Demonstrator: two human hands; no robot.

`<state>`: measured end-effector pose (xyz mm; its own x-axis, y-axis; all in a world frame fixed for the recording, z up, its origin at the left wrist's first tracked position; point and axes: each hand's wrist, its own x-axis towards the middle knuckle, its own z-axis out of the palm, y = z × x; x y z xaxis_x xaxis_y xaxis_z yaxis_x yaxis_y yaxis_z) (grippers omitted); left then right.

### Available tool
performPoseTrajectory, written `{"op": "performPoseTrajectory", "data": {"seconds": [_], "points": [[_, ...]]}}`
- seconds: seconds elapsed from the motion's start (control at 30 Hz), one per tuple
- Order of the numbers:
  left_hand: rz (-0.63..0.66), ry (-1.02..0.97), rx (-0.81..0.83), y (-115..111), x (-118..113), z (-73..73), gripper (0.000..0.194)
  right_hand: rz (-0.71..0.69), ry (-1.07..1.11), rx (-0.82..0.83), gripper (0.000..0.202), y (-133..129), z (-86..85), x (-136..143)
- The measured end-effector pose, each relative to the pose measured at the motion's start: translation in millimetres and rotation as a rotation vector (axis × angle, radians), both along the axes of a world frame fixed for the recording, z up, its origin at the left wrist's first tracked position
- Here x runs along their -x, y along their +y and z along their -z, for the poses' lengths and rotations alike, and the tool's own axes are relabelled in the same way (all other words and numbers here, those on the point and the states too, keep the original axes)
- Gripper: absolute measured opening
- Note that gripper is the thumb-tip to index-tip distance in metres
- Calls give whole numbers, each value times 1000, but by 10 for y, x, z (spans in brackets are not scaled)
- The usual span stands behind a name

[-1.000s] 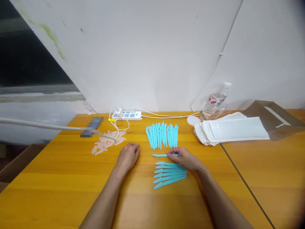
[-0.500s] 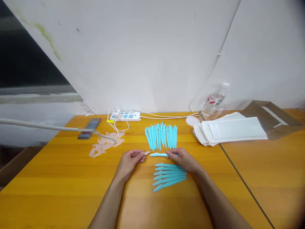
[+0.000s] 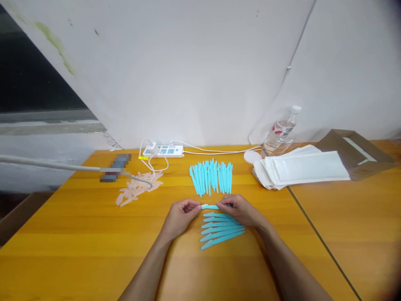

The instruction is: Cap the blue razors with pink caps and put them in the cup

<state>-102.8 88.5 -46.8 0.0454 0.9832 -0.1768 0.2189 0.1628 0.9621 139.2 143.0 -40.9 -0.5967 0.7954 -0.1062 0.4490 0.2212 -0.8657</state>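
Bottle right of and beyond blue row; label unreadable. Blue stick just in front of row, long axis sideways, tip leftward. Right hand pinches stick; left hand pinches, probably, pale cap.

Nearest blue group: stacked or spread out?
Spread out: the blue pieces fan side by side, with table showing between their left ends.
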Motion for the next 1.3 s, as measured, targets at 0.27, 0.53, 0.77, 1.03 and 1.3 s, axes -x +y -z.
{"op": "performPoseTrajectory", "data": {"seconds": [0.27, 0.53, 0.77, 1.03, 1.3], "points": [[222, 595, -477, 2, -243, -48, 18, 120, -236, -253, 28, -16, -42, -144], [618, 814, -596, -222, -462, -74, 58, 444, -410, -274, 36, 199, -78, -100], [664, 881, -579, -457, -433, -24, 55, 647, -650, -291, 38, 549, -94, 217], [501, 763, -606, -384, -177, -120, 49, 608, -679, -238, 30, 630, -75, 191], [-134, 1147, -491, 340, 1099, -63, 30, 568, -486, -253, 33, 505, -222, 67]]}}
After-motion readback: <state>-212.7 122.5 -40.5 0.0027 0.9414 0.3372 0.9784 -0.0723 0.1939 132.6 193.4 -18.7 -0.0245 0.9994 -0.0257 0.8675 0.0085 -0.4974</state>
